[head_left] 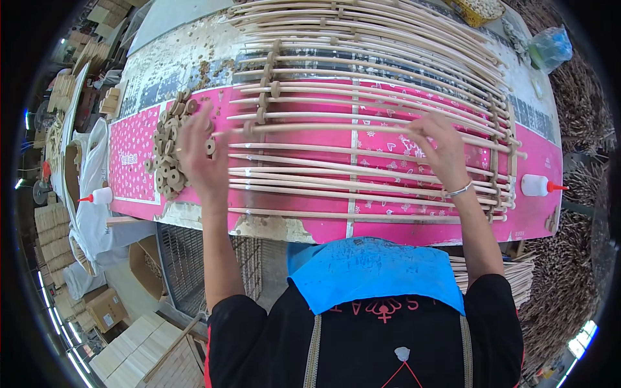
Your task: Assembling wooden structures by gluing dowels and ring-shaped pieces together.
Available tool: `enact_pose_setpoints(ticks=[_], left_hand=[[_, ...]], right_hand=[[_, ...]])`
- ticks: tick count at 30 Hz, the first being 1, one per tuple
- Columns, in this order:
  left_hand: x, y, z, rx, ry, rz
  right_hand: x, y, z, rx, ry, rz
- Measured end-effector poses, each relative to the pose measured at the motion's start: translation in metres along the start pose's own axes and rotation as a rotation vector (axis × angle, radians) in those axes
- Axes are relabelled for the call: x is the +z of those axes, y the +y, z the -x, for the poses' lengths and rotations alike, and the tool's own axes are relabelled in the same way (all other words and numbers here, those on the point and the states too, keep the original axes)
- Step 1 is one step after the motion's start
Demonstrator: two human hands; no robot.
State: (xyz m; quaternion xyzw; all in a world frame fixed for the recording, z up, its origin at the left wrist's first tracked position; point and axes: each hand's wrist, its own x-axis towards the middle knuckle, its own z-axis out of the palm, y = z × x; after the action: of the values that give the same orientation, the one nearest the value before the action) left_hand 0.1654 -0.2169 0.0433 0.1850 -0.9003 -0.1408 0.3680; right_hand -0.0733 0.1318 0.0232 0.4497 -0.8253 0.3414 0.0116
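Observation:
My right hand (445, 152), with a thin bracelet at the wrist, pinches a long pale wooden rod (330, 129) over the pink table cover. Near the rod's left end sits a small brown ring (248, 128), both slightly blurred. My left hand (202, 158) is raised by that end, beside a heap of brown wooden rings (167, 152) with holes through them. Motion smears its fingers, so whether it grips the rod or a ring is unclear. Many similar rods (310, 189) lie side by side across the table, several of the farther ones with rings near their left ends.
White bottles with red nozzles stand at the right (535, 185) and left (100, 196) of the table. Crosswise strips (494, 161) lie under the rods. A plastic bag (550, 48) and a yellow container (482, 10) are at the far right. Boxes and stacked wood fill the left floor.

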Motion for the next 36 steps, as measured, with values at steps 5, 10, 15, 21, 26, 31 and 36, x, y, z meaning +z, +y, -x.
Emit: enact_pose_setpoints(ticks=[5, 10, 15, 21, 26, 31, 36], left_hand=[[-0.005, -0.020, 0.000, -0.202, 0.030, 0.180], [0.002, -0.042, 0.033, -0.422, -0.049, 0.334], [-0.001, -0.046, 0.042, -0.508, -0.059, 0.258], [-0.014, -0.064, 0.042, -0.414, -0.018, 0.130], [-0.024, -0.068, 0.042, -0.295, -0.111, -0.057], [-0.028, -0.067, 0.051, -0.270, -0.212, -0.154], [-0.028, -0.060, 0.051, -0.172, -0.309, -0.346]], right_hand=[[-0.008, 0.030, -0.033, 0.052, 0.090, -0.109], [0.004, 0.062, -0.045, 0.148, 0.087, -0.249], [0.008, 0.080, -0.045, 0.151, 0.072, -0.193], [0.009, 0.085, -0.046, 0.133, 0.044, -0.151], [0.016, 0.089, -0.047, 0.109, 0.063, -0.142], [0.011, 0.088, -0.049, 0.040, 0.062, 0.067], [0.007, 0.082, -0.043, -0.026, 0.110, 0.117]])
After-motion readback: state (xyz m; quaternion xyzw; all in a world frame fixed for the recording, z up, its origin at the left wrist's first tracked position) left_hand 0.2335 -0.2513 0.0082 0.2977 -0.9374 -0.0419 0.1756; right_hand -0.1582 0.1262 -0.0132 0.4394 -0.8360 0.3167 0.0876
